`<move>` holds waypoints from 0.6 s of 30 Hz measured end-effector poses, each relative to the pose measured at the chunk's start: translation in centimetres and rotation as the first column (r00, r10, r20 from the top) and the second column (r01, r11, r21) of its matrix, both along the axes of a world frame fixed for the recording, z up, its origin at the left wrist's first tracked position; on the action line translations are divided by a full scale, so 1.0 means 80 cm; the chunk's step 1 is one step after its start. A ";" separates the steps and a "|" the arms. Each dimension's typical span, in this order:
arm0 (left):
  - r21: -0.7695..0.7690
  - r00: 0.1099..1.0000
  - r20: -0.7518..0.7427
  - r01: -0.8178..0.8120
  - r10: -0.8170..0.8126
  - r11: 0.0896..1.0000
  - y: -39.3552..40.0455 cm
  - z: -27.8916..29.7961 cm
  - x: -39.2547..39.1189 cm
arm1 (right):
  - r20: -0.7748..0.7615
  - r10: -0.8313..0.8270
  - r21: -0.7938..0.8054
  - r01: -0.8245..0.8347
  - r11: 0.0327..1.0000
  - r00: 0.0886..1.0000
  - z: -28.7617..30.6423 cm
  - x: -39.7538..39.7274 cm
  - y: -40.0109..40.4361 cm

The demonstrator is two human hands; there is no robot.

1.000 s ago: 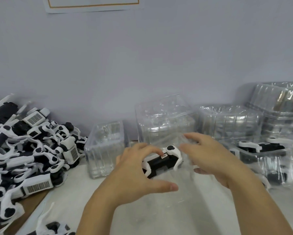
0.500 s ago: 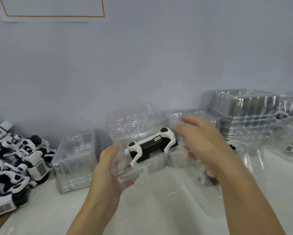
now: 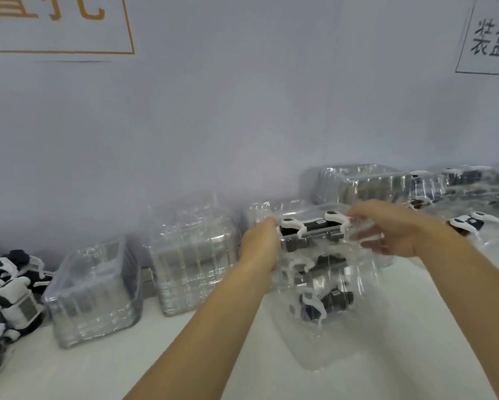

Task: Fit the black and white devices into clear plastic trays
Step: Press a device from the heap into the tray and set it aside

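Observation:
A black and white device (image 3: 311,227) lies in a clear plastic tray (image 3: 314,243) that I hold above the table. My left hand (image 3: 260,243) grips the tray's left side. My right hand (image 3: 392,229) grips its right side, fingers over the rim. Below and in front of it rests another clear tray (image 3: 329,327) with a second device (image 3: 326,303) inside. Loose devices (image 3: 6,290) are piled at the far left.
Stacks of empty clear trays (image 3: 95,290) (image 3: 190,255) stand along the wall to the left, another stack (image 3: 358,183) behind my hands. Filled trays (image 3: 470,203) lie at the right. Paper signs (image 3: 487,36) hang on the wall. White table surface (image 3: 127,365) spreads in front.
Both hands lifted the tray with the device up and to the right, over another filled tray. My view swung right, so the device pile slid to the left edge.

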State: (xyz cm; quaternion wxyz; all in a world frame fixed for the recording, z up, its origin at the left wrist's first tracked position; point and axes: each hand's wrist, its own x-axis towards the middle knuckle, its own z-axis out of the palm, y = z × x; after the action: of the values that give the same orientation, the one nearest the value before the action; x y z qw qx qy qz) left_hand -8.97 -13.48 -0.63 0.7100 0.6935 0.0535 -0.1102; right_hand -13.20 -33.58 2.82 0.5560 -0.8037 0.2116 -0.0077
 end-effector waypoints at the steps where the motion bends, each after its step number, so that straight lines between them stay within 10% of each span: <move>1: 0.015 1.000 -0.016 -0.001 0.001 1.000 -0.006 -0.003 0.001 | -0.036 -0.006 0.008 0.006 1.000 0.999 -0.004 0.001 -0.007; 9: -0.092 0.985 -0.170 -0.017 0.001 0.996 -0.021 -0.011 -0.009 | -0.208 0.127 -0.053 -0.141 0.989 0.970 -0.011 0.004 -0.024; 18: -0.054 0.994 -0.110 -0.017 0.011 0.998 -0.031 0.003 -0.034 | -0.066 0.110 -0.062 -0.114 0.992 0.992 -0.002 -0.008 -0.036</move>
State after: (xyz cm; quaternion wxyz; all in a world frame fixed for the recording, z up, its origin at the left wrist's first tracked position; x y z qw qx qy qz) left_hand -11.67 -15.97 -0.38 0.7255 0.6663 0.0941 -0.1445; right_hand -13.81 -36.49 2.64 0.5219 -0.8321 0.1832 0.0417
